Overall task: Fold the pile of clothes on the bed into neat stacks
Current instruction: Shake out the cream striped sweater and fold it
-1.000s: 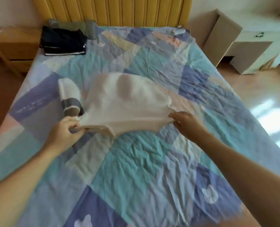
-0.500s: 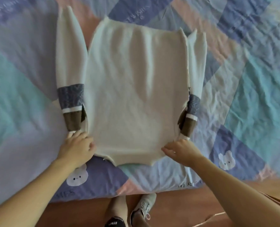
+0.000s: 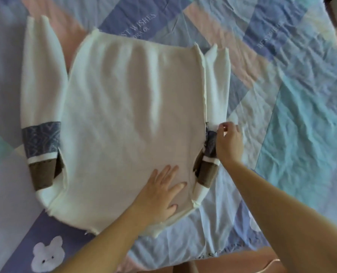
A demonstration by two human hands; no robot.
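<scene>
A cream sweater (image 3: 128, 119) lies spread flat on the bed, inside out, with its hem nearest me. Its left sleeve (image 3: 42, 107) stretches along the body's left side and carries a blue patterned band and a brown band. The right sleeve (image 3: 215, 91) lies along the right side with the same bands. My left hand (image 3: 159, 196) presses flat on the sweater's lower right part, fingers straight. My right hand (image 3: 229, 142) pinches the right sleeve at its blue band.
The bed is covered by a patchwork quilt (image 3: 293, 99) in blue, teal, pink and lilac, with a white bear print (image 3: 47, 255) at the near left. The bed's near edge and reddish floor (image 3: 232, 263) show at the bottom.
My left hand let go of the sweater's lower left corner and moved right, now pressing flat on the body. My right hand left the lower right corner and took the right sleeve.
</scene>
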